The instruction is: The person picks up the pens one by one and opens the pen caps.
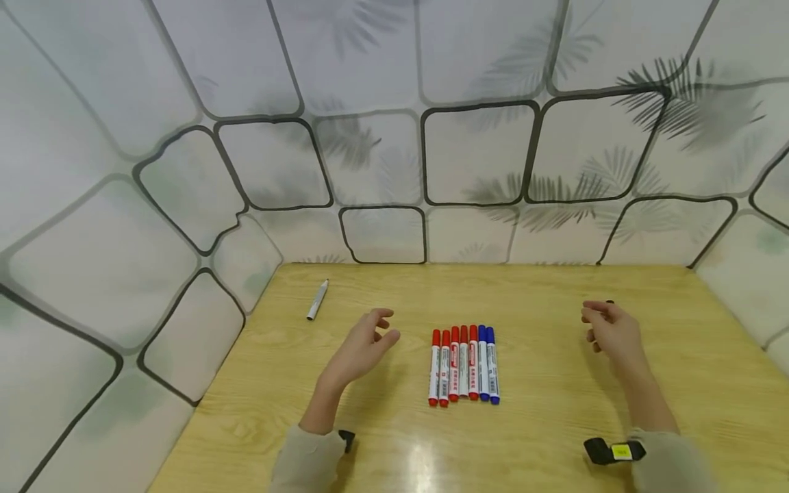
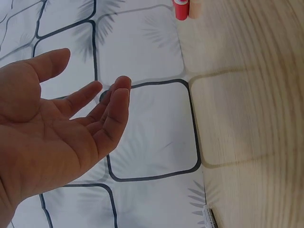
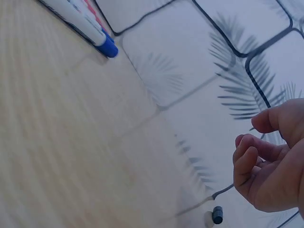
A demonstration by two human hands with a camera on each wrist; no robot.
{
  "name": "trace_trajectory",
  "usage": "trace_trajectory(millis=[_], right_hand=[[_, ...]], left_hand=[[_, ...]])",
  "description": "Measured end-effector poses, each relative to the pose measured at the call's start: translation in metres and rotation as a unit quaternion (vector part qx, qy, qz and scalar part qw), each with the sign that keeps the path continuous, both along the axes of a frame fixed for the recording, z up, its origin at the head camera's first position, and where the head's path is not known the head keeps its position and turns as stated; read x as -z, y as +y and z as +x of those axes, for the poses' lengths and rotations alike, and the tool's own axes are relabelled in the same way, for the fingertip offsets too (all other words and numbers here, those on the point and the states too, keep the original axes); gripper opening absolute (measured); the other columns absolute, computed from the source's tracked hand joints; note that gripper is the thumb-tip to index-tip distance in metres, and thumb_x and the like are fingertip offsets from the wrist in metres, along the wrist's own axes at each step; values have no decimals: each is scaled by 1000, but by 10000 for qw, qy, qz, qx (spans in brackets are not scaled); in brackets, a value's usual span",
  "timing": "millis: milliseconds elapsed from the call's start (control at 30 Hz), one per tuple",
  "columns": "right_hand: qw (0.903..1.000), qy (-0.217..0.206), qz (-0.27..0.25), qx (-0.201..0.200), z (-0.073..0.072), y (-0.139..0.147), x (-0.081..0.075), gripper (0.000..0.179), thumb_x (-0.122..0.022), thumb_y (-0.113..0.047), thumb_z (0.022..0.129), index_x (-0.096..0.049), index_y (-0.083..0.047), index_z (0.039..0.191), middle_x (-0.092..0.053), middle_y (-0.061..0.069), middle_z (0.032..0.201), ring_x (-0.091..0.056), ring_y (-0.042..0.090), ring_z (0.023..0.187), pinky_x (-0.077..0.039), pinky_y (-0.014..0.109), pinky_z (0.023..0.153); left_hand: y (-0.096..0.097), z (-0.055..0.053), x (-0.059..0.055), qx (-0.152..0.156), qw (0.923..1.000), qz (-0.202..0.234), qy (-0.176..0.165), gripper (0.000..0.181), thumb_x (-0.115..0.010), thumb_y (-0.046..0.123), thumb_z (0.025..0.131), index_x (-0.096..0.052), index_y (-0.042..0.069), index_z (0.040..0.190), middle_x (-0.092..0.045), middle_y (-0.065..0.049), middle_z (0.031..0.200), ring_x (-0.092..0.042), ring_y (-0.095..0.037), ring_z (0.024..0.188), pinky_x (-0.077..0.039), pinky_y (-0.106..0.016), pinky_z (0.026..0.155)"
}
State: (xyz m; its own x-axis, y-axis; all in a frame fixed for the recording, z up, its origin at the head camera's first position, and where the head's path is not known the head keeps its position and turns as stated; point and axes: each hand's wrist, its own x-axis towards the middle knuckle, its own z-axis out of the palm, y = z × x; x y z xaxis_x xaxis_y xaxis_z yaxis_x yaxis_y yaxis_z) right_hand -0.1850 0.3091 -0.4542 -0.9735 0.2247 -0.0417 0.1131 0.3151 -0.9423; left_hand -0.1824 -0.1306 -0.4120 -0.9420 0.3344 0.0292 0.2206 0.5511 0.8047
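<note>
A row of markers lies side by side on the table: several red-capped markers (image 1: pixel 454 363) on the left and two blue-capped markers (image 1: pixel 487 363) at the right end. To the row's left my left hand (image 1: pixel 366 348) hovers above the wood, palm turned inward, fingers loosely bent and holding nothing. Well to the right of the row, my right hand (image 1: pixel 616 337) hangs in the air with relaxed, curled fingers and nothing between them. Just beyond it a small black cap (image 3: pixel 217 214) stands on the table, mostly hidden by the hand in the head view.
A white-grey marker with a dark tip (image 1: pixel 318 300) lies by itself at the back left of the wooden table (image 1: pixel 530 438). Patterned fabric walls (image 1: pixel 382 164) enclose the table at the back and both sides.
</note>
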Motion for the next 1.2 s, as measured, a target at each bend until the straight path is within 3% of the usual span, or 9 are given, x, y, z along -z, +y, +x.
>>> trace_trajectory(millis=[200,367,733,1200], right_hand=[[9982,-80,452,-381,1,-12,11,54,-45,-30,105,-38,9,143,-59,4,97,-56,12,67,-50,28,56],[9956,-46,718,-604,14,-17,18,54,-45,-30,106,-37,9,143,-58,11,97,-56,14,66,-49,29,55],[9889,-5,961,-1133,9,-33,3,56,-45,-34,106,-37,4,146,-55,23,116,-58,21,68,-46,30,53],[9832,56,1061,-1487,14,-45,-8,56,-45,-36,106,-38,3,146,-55,25,117,-58,26,70,-48,33,53]], left_hand=[[1,-3,4,96,9999,-119,4,48,-55,28,103,-44,4,144,-53,-19,130,-57,-25,100,-51,-42,83],[0,2,11,166,9996,-217,-88,47,-55,29,103,-46,3,141,-55,-18,128,-58,-26,102,-51,-44,86],[4,-3,9,152,9993,-311,-146,45,-54,27,103,-46,4,142,-54,-21,128,-58,-27,103,-51,-45,85],[19,3,7,352,9977,-561,-154,44,-56,25,102,-48,6,141,-54,-20,125,-57,-24,95,-52,-37,77]])
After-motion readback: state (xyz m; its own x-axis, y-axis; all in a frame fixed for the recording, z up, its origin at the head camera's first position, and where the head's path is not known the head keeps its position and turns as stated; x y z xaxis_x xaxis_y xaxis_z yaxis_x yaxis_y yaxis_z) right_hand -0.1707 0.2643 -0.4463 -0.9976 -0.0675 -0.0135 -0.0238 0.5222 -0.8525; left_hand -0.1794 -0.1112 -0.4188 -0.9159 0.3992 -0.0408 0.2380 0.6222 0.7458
